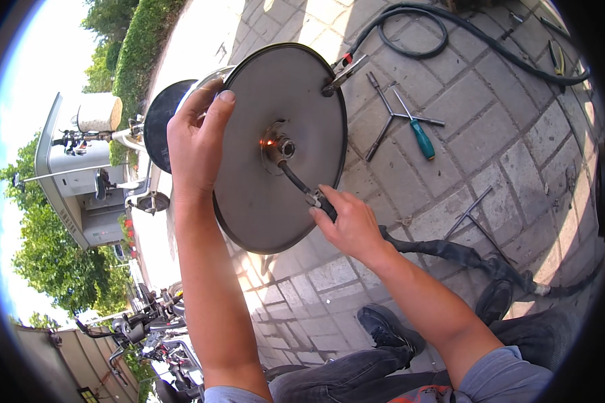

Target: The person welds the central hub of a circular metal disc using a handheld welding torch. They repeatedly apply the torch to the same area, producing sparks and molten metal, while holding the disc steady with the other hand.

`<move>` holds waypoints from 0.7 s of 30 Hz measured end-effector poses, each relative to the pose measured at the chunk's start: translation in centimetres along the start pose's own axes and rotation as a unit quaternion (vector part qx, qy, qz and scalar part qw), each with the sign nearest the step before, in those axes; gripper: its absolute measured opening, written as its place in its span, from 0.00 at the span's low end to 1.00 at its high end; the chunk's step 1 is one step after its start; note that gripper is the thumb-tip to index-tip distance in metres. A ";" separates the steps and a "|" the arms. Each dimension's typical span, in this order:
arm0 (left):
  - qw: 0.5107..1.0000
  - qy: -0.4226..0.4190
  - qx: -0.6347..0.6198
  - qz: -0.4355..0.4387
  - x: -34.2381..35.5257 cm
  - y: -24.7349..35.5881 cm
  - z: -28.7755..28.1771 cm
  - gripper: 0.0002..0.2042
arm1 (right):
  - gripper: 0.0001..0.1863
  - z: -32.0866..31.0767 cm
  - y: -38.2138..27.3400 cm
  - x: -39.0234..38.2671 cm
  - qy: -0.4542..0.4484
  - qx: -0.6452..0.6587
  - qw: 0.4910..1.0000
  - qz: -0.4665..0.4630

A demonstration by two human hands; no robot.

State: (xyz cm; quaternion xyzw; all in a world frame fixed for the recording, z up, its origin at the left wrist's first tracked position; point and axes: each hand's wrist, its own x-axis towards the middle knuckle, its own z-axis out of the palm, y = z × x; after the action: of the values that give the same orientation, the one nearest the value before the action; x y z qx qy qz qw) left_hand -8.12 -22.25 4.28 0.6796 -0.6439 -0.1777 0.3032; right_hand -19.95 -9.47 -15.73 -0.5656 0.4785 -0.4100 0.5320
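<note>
My left hand (196, 138) holds the upper-left rim of a large grey metal disc (249, 191) from above, fingers curled at its edge. My right hand (343, 225) grips a black welding torch (296, 180); its curved neck reaches to the disc's centre hub (284, 148), where a small orange glow shows. A metal clamp (346, 72) with a red part and a cable bites on the disc's upper-right rim. Behind the disc, at its left, is another black round piece (163, 127) on a pale frame, partly hidden.
Paving holds a cross wrench (390, 117), green screwdriver (420, 138), T-handle tool (469, 215), pliers (556, 57) and black cables (497, 50). The torch hose (450, 255) runs beside my shoes (383, 326). Parked two-wheelers (148, 322), a hedge (138, 54) and a shed (81, 195) stand left.
</note>
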 end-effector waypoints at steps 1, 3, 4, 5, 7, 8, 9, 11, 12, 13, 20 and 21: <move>1.000 0.000 0.001 -0.002 0.0 0.1 0.0 0.24 | 0.26 0.0 -0.1 0.0 -0.002 0.000 1.000 0.002; 1.000 0.000 0.009 0.019 0.2 -0.3 0.0 0.24 | 0.26 -0.1 -0.1 0.0 -0.005 -0.004 1.000 0.005; 0.999 0.001 0.013 0.030 0.3 -0.4 0.0 0.24 | 0.26 -0.1 -0.1 0.1 -0.006 -0.006 1.000 0.007; 1.000 0.000 0.010 0.021 0.3 -0.4 0.0 0.24 | 0.26 -0.1 -0.1 0.1 -0.009 -0.008 1.000 0.006; 1.000 0.001 0.005 0.005 0.3 -0.2 0.1 0.24 | 0.26 -0.1 -0.1 -0.2 -0.015 -0.012 1.000 0.004; 1.000 0.000 0.004 0.002 0.3 -0.1 0.1 0.24 | 0.25 -0.1 -0.1 -0.5 -0.008 -0.005 1.000 0.002; 1.000 -0.001 0.002 0.000 0.3 0.0 0.2 0.24 | 0.25 -0.1 0.1 -1.0 -0.002 0.002 1.000 0.000; 1.000 0.001 0.003 0.000 0.4 0.1 0.2 0.25 | 0.25 0.1 0.3 -1.4 0.006 0.013 1.000 -0.003; 1.000 0.002 0.004 0.002 0.4 0.1 0.2 0.24 | 0.25 0.2 0.3 -1.5 0.009 0.015 1.000 -0.004; 1.000 0.003 0.004 0.005 0.4 0.1 0.3 0.24 | 0.25 0.2 0.3 -1.5 0.011 0.017 1.000 -0.003; 1.000 0.003 0.014 0.013 0.5 0.1 0.2 0.24 | 0.25 -0.1 0.0 -0.7 -0.003 0.007 1.000 0.004; 1.000 0.004 0.013 0.013 0.5 0.2 0.3 0.24 | 0.25 -0.1 0.0 -0.6 -0.002 0.006 1.000 0.003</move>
State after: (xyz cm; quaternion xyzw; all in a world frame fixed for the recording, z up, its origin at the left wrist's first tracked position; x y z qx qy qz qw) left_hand -8.41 -22.74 4.29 0.6754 -0.6542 -0.1626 0.2989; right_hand -20.21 -8.92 -15.68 -0.5620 0.4764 -0.4101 0.5376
